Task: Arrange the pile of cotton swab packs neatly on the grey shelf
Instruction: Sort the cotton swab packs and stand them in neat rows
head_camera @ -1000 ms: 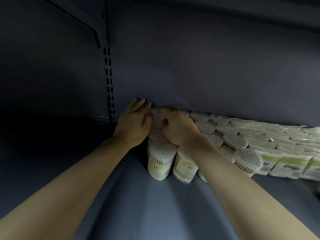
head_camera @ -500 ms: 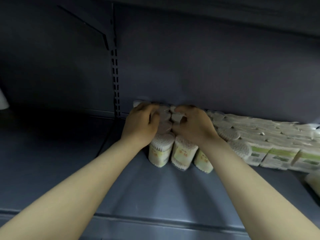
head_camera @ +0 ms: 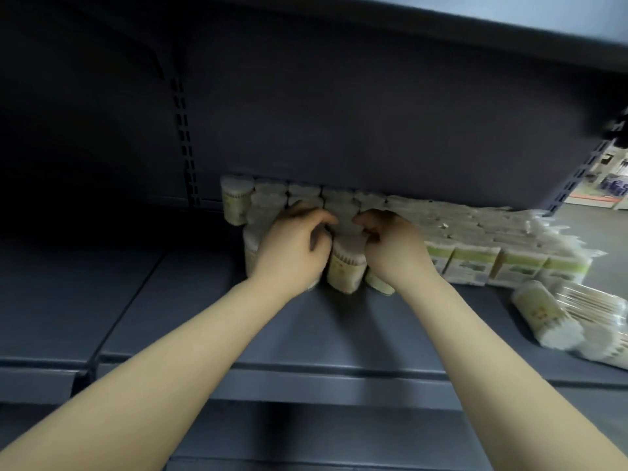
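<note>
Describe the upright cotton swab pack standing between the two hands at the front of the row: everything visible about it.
The front cotton swab pack is a round, clear cylinder filled with wooden-stemmed swabs, white tips showing at its top, with a pale yellowish label on its side. It stands upright on the grey shelf, at the front of the standing packs. The left hand and right hand flank it closely, fingers curled at its sides; exact contact is unclear.

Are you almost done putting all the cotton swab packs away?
Partly. Done: round packs stand in rows against the back of the grey shelf, beside a block of green-labelled packs. In hand: the left hand and right hand are on the front packs, either side of one upright pack. Left: a loose pile lies on its side at the right.
</note>
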`<action>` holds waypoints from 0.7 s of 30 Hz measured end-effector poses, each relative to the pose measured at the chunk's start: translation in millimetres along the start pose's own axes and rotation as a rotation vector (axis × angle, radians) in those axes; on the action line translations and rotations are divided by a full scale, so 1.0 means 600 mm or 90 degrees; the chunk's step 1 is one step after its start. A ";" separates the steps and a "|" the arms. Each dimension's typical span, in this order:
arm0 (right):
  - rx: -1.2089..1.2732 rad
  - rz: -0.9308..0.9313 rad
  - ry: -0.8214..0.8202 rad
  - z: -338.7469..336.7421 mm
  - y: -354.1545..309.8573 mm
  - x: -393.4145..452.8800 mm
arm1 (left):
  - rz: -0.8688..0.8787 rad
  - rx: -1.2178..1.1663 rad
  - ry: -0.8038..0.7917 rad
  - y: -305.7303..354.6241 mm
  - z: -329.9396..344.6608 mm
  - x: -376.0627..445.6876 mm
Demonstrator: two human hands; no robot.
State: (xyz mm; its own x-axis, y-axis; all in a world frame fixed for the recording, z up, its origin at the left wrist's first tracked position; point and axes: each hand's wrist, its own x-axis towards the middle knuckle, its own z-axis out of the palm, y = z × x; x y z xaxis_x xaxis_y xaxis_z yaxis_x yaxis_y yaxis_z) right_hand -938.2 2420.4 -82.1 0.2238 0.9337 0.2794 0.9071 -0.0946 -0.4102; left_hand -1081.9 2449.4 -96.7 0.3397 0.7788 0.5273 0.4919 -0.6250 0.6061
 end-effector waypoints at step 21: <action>-0.151 0.147 0.043 -0.100 0.233 -0.122 | -0.001 -0.017 -0.186 0.129 0.162 -0.057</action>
State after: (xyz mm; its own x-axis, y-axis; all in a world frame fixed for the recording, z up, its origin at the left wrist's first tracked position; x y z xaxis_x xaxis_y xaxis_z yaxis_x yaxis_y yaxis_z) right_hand -806.2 2318.0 -108.0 0.4486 0.8539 0.2636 0.8857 -0.3855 -0.2587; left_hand -977.6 2379.5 -126.0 0.5578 0.7592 0.3353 0.4723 -0.6226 0.6239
